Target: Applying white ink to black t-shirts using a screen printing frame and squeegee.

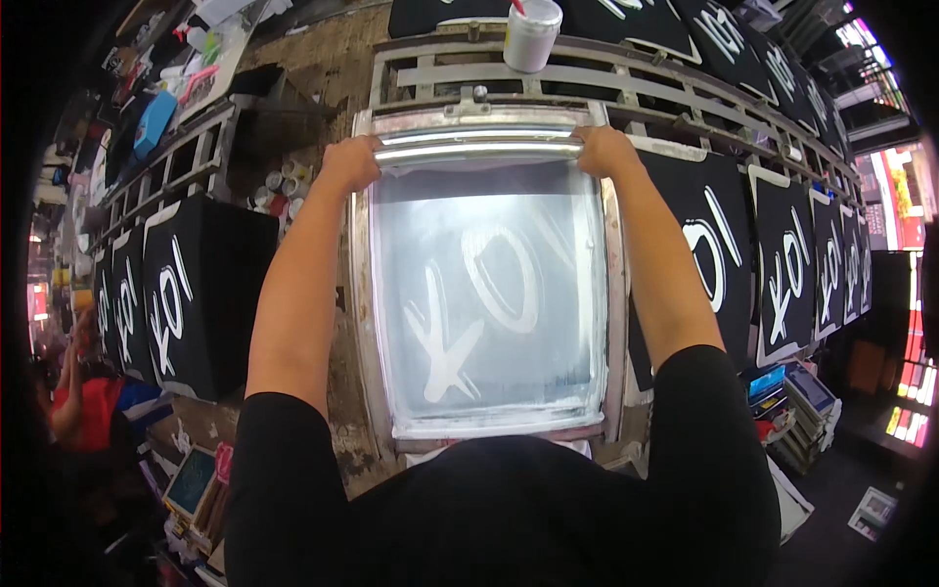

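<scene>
In front of me lies a screen-printing frame [612,293] with pale, white-smeared mesh. Large white brush-style letter shapes show on the mesh, and thick white ink lines its near edge. Across the far end runs a shiny metal squeegee bar [477,151]. My left hand [354,162] is closed at the bar's left end, beside the frame's side rail. At the right end my right hand [603,155] is closed in the same way. Both arms reach straight out. The fingers' undersides are hidden, and so is whatever lies under the screen.
A white tub [533,35] with a red handle in it stands on the rack beyond the frame. Black printed panels [787,264] line the right side, and more black panels [171,303] stand at left. A person in red [83,416] is at far left. Stacked items [797,401] sit at right.
</scene>
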A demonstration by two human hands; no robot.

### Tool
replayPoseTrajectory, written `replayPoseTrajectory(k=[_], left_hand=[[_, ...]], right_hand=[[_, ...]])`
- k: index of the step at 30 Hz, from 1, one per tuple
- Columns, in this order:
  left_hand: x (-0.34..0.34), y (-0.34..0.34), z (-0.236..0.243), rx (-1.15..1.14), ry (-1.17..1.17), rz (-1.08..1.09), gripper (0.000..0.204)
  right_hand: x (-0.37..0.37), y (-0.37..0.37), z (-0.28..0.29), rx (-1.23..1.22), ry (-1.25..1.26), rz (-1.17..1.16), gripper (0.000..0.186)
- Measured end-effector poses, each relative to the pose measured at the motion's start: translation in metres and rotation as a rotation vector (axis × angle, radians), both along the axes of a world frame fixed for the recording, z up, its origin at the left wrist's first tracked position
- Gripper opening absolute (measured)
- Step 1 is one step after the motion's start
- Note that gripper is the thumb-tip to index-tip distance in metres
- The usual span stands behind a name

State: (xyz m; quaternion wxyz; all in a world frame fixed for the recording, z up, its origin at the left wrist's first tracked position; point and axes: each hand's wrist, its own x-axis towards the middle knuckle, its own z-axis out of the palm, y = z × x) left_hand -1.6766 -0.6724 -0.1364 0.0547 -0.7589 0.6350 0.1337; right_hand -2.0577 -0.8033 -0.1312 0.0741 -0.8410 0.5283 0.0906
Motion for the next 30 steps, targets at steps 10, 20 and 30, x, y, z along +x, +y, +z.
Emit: replayPoseTrajectory(k=[10,20,30], left_hand=[[-0.090,0.311,-0.055,-0.326,0.030,-0.105,0.048],[-0.069,0.298,0.010,-0.032,0.193,-0.115,0.037],[0.011,-0.038,-0.012,-0.181,-0.044,0.030,0.042]], right_hand=[[-0.108,0.300,-0.047,-0.172,-0.247,0.148,0.036],[-0.106,0.281,0.009,0.156,-0.228,0.174,0.038],[-0.002,-0.036,-0.019,-0.214,-0.077,0.081,0.044]])
